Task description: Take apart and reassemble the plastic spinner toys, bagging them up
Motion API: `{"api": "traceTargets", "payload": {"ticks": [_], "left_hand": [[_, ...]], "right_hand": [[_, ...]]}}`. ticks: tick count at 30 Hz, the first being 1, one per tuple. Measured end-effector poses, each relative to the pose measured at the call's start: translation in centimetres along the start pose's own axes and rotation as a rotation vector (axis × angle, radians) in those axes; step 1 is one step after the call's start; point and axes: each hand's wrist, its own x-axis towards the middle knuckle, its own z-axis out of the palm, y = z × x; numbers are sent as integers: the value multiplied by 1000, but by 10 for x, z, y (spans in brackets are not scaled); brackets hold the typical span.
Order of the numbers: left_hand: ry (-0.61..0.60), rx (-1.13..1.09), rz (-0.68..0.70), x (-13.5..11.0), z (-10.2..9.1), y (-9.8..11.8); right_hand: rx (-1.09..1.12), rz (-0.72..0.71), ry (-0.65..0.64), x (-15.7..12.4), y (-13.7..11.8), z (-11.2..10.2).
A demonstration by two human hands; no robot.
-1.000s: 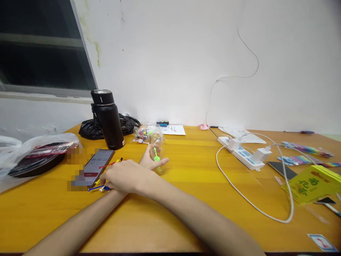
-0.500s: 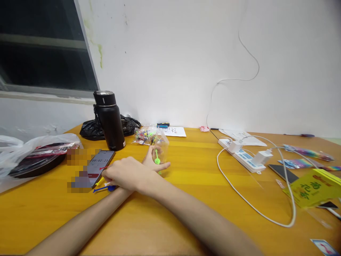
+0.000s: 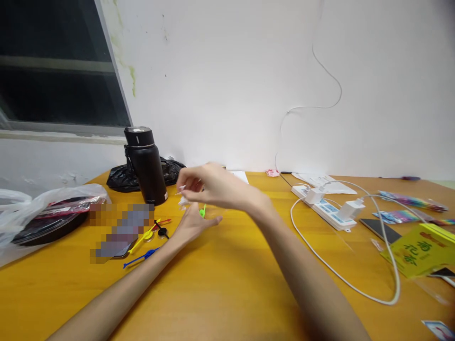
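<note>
My left hand rests on the yellow table, palm up, fingers around a small clear bag with a green plastic pick in it. My right hand is raised just above it, crossing over my left forearm, and pinches a small white pick at the bag's mouth. Loose picks lie to the left of my left hand: a yellow pick, a red pick, a black pick and a blue pick.
A phone lies beside the picks. Behind stand a black bottle and a black bag. A plastic bag with a dark dish sits far left. A power strip with white cables, a yellow packet and a dark phone lie to the right.
My right hand has lifted from the loose picks by the phone and moved right and up to the bag, carrying a white pick. My left hand has stayed nearly still.
</note>
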Motion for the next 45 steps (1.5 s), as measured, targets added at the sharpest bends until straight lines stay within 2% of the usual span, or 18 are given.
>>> {"api": "traceTargets", "payload": {"ticks": [5, 9, 17, 27, 33, 38, 42, 45], "left_hand": [[-58, 88, -27, -10, -13, 9], [-56, 96, -43, -6, -13, 11], [-40, 116, -36, -5, -15, 9], [-18, 187, 97, -6, -15, 7], [-28, 151, 61, -6, -16, 10], [-54, 73, 37, -5, -18, 15], [-65, 45, -4, -6, -18, 17], [-56, 32, -38, -4, -18, 16]], "right_hand": [[-65, 142, 221, -38, 5, -55], [-168, 299, 236, -51, 20, -70], [-304, 434, 206, -56, 42, -74], [-197, 358, 37, -49, 46, -67], [-71, 342, -98, -42, 56, -56], [-17, 319, -215, -38, 53, -51], [-34, 327, -197, -39, 49, -53], [-67, 334, -70, -41, 49, -55]]}}
